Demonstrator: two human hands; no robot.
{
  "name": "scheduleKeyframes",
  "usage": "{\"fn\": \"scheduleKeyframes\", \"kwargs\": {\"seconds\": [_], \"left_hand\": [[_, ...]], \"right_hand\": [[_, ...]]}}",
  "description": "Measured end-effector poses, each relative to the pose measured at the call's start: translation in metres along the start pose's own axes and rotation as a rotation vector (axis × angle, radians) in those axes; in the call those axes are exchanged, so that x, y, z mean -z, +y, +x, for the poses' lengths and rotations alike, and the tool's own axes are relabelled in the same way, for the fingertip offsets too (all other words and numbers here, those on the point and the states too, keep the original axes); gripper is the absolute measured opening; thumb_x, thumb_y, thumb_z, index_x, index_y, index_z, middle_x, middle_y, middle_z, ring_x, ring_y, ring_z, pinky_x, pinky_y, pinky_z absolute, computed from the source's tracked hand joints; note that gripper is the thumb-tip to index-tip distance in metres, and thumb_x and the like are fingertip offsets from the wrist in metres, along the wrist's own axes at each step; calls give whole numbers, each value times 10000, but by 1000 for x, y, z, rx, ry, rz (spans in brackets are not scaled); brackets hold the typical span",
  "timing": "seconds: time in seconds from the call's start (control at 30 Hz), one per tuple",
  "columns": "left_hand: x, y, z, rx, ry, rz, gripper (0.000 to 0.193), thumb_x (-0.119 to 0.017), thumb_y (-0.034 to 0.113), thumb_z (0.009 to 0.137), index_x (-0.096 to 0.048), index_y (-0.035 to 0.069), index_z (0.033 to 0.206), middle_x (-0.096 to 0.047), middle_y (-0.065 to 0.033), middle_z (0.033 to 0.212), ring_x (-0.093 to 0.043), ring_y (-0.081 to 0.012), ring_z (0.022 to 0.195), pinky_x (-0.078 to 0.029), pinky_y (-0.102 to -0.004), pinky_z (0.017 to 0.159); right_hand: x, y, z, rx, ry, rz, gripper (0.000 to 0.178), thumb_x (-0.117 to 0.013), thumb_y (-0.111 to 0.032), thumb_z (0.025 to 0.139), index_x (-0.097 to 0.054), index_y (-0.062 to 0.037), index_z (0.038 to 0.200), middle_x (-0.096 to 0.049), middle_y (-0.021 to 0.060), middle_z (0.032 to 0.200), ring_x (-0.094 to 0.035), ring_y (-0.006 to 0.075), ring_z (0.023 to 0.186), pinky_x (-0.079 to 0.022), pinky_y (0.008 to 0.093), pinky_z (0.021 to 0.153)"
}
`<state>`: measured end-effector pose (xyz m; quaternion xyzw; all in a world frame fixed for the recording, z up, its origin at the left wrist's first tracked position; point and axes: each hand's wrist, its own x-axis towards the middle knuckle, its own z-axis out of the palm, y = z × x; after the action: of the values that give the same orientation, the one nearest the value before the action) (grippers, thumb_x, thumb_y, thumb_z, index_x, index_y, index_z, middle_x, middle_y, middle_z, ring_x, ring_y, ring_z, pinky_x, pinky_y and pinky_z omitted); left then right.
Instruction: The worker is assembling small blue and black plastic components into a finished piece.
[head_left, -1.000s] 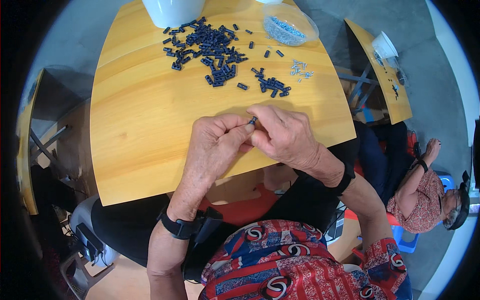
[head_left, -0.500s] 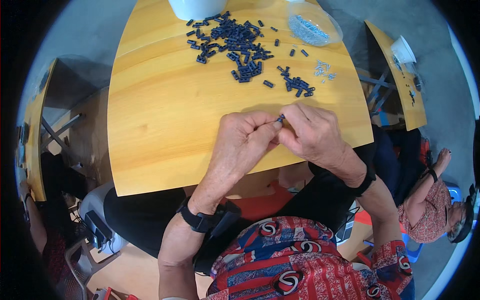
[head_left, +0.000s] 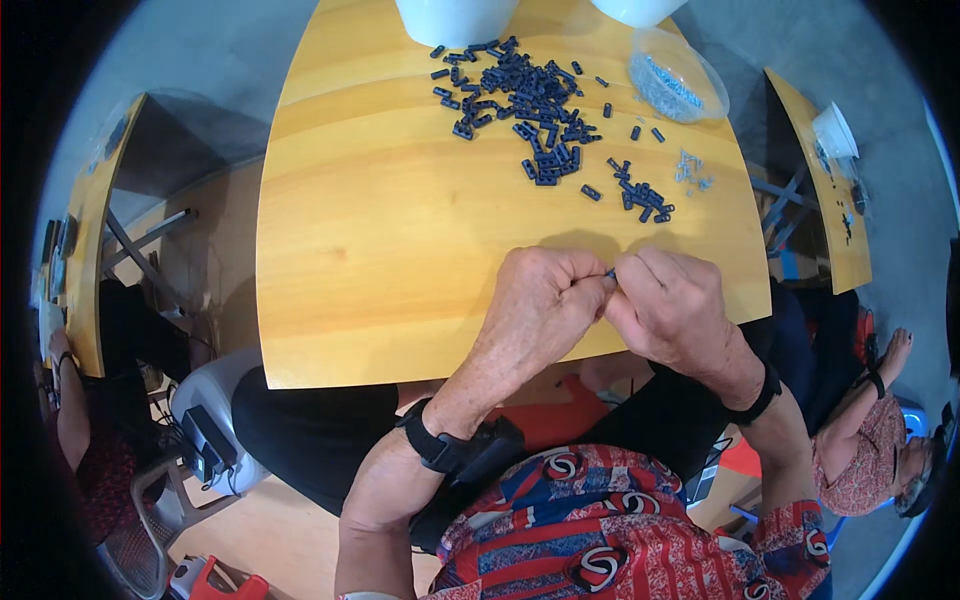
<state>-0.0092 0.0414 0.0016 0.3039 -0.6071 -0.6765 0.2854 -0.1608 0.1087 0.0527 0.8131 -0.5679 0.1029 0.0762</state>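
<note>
- The left hand (head_left: 535,310) and right hand (head_left: 675,310) meet over the near edge of the wooden table (head_left: 380,240), fingertips pressed together.
- Between them they pinch a small dark piece (head_left: 610,272); only its tip shows, and both hands are curled tight around it.
- A big heap of small dark parts (head_left: 525,100) lies toward the far edge of the table, well apart from the hands.
- A smaller cluster of the same dark parts (head_left: 640,197) sits nearer the right edge, between the heap and the hands.
- A few tiny pale metal bits (head_left: 690,172) lie just beside that cluster.
- A clear bag of pale small pieces (head_left: 675,85) rests at the far right corner.
- Two white containers (head_left: 455,15) stand at the far edge, cut off by the frame.
</note>
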Motion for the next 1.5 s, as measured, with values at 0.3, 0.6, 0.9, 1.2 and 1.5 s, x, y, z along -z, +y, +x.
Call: {"fn": "scheduleKeyframes", "kwargs": {"seconds": [0.3,0.6,0.9,1.2,1.5], "left_hand": [[2,5,0,145,-125,-212,142,-549,15,840,-678,-45,829,-649,-51,674,-571,-79,595,-470,-229,566],[5,8,0,226,-128,-218,162,-539,-17,826,-693,-45,864,-677,-66,748,-608,-84,637,-508,-212,602],[-4,16,-4,184,-39,-202,127,-608,50,866,-698,-39,860,-672,-50,730,-605,-70,641,-511,-202,600],[-5,14,-2,154,-58,-124,129,-614,53,865,-698,-43,847,-677,-52,737,-606,-72,638,-496,-195,595],[2,18,-8,253,-137,-104,114,-596,-1,823,-697,-47,847,-678,-76,749,-629,-104,678,-508,-221,629]], "right_hand": [[-5,3,-6,48,-76,20,234,-681,-240,748,-494,-99,768,-466,47,700,-561,200,564,-453,313,480],[4,-9,-5,86,-117,7,287,-630,-311,812,-491,-61,789,-495,63,715,-590,208,592,-473,317,488],[-6,-5,-13,-168,199,172,259,-736,-161,678,-543,-61,820,-518,71,685,-575,246,566,-469,336,498],[-9,-3,-21,-112,164,157,266,-718,-211,723,-498,-76,790,-497,65,689,-588,238,579,-480,338,504],[-16,-16,-26,-40,147,107,227,-684,-185,749,-491,-69,777,-421,41,672,-532,194,566,-444,314,475]]}}
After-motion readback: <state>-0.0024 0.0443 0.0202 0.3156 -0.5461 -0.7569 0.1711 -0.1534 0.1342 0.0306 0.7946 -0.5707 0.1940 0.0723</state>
